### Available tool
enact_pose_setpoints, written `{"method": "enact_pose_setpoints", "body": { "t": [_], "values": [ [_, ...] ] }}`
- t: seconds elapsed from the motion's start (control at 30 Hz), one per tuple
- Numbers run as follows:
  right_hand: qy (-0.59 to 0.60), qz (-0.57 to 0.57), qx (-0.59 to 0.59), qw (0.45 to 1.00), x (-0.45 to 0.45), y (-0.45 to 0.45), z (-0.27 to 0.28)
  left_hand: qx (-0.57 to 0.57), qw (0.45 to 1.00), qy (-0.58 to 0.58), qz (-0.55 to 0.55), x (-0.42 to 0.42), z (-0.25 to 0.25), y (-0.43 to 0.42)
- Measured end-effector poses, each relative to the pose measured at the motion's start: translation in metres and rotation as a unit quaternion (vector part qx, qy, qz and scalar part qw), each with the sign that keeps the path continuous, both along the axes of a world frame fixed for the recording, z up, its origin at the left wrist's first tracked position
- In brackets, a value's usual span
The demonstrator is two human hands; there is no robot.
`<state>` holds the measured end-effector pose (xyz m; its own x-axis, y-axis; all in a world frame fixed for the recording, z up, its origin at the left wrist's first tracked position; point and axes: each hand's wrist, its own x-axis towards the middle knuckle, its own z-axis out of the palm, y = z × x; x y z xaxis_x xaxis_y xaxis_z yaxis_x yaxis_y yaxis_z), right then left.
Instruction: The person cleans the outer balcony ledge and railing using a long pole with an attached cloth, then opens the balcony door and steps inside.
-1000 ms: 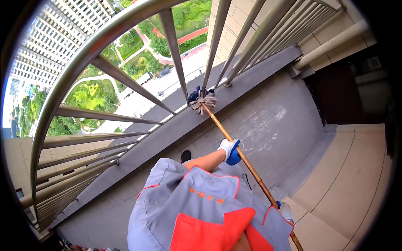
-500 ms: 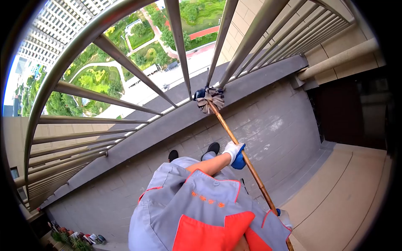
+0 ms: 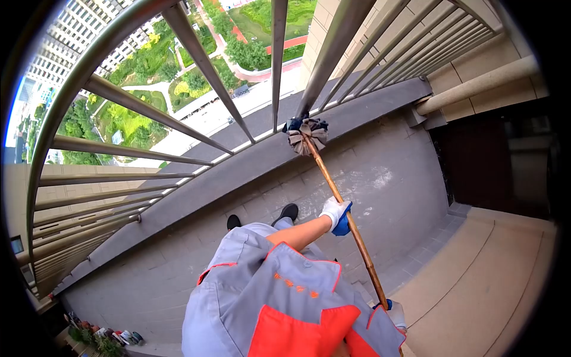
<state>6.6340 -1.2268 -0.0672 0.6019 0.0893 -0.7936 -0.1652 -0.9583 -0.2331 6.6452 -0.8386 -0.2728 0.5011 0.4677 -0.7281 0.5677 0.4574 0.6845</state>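
Note:
A mop with a wooden handle (image 3: pixel 361 250) slants from the lower right up to the railing. Its head (image 3: pixel 308 137), a bunch of grey and dark cloth strips, rests against the ledge at the foot of the bars. My left hand (image 3: pixel 336 215), in a white and blue glove, is closed around the middle of the handle. Lower down, near the handle's upper end, my right hand (image 3: pixel 391 314) grips it in a similar glove, partly hidden by my sleeve.
A curved metal railing (image 3: pixel 107 89) stands on a grey ledge (image 3: pixel 238 163), with trees and roads far below. Grey tiled floor (image 3: pixel 380 178) lies under my shoes (image 3: pixel 288 213). A beige wall (image 3: pixel 476 279) and a dark doorway (image 3: pixel 482 160) are at right; potted plants (image 3: pixel 104 342) sit lower left.
The mop head has shifted slightly right along the base of the railing. Both hands still hold the handle, and my right hand has moved a little left. The view has shifted slightly.

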Motion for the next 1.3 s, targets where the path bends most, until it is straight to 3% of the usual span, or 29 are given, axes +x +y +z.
{"method": "enact_pose_setpoints", "body": {
  "t": [0.13,0.2,0.27,0.3,0.37,0.43,0.47,0.5,0.57,0.6,0.67,0.7,0.77,0.83,0.9,0.93,1.03,1.1,1.13,1.17,1.23,1.3],
  "values": [
    [-0.007,0.083,-0.063,0.994,0.013,0.117,-0.005,0.013,0.999,0.037,-0.006,-0.008,-0.044,0.05],
    [-0.013,0.202,-0.126,0.971,0.015,0.142,0.015,0.002,0.999,0.047,0.005,-0.016,-0.048,0.049],
    [0.027,0.224,-0.095,0.97,0.038,0.107,0.038,-0.083,0.996,0.03,0.002,-0.022,-0.035,0.02],
    [0.003,0.228,-0.114,0.967,0.053,0.09,0.048,-0.125,0.99,0.071,0.009,-0.028,-0.032,0.0],
    [-0.052,0.25,-0.132,0.958,0.091,0.048,0.061,-0.268,0.96,0.021,0.075,-0.048,-0.047,-0.044],
    [-0.081,0.366,-0.214,0.902,0.117,0.091,0.066,-0.393,0.907,0.041,0.143,-0.078,-0.023,-0.037],
    [-0.08,0.413,-0.212,0.882,0.128,0.116,0.054,-0.381,0.908,0.05,0.166,-0.09,-0.025,-0.02],
    [-0.08,0.461,-0.211,0.858,0.129,0.164,0.049,-0.37,0.907,0.06,0.19,-0.104,-0.037,-0.006],
    [-0.144,0.567,-0.125,0.802,0.126,0.229,0.015,-0.395,0.865,-0.063,0.304,-0.145,-0.088,0.028],
    [-0.149,0.587,-0.105,0.789,0.115,0.268,0.005,-0.374,0.823,-0.079,0.421,-0.17,-0.078,0.053],
    [-0.166,0.628,-0.041,0.759,0.095,0.32,-0.028,-0.256,0.811,-0.109,0.515,-0.229,-0.024,0.106],
    [-0.176,0.649,0.002,0.74,0.087,0.341,-0.046,-0.159,0.845,-0.118,0.497,-0.259,0.015,0.124],
    [-0.088,0.655,0.016,0.75,0.052,0.393,-0.045,-0.142,0.755,-0.171,0.617,-0.302,0.061,0.147],
    [-0.121,0.683,0.083,0.716,0.031,0.425,-0.058,-0.044,0.679,-0.276,0.679,-0.335,0.141,0.155],
    [-0.181,0.684,0.182,0.683,0.001,0.454,-0.059,0.091,0.684,-0.375,0.619,-0.369,0.179,0.166],
    [-0.167,0.642,0.23,0.712,-0.015,0.466,-0.059,0.152,0.702,-0.365,0.592,-0.386,0.204,0.173],
    [-0.192,0.624,0.308,0.692,-0.065,0.499,-0.053,0.268,0.708,-0.394,0.522,-0.418,0.269,0.197],
    [-0.201,0.615,0.292,0.705,-0.084,0.505,-0.042,0.283,0.673,-0.45,0.515,-0.42,0.266,0.206],
    [-0.213,0.614,0.246,0.719,-0.081,0.503,-0.04,0.266,0.684,-0.455,0.504,-0.41,0.241,0.211],
    [-0.224,0.612,0.198,0.732,-0.069,0.496,-0.041,0.248,0.695,-0.46,0.494,-0.399,0.207,0.213],
    [-0.192,0.615,0.096,0.759,0.002,0.458,-0.084,0.172,0.775,-0.371,0.481,-0.388,0.172,0.199],
    [-0.133,0.633,0.064,0.76,0.026,0.446,-0.066,0.03,0.732,-0.391,0.557,-0.37,0.113,0.187]
  ]
}}
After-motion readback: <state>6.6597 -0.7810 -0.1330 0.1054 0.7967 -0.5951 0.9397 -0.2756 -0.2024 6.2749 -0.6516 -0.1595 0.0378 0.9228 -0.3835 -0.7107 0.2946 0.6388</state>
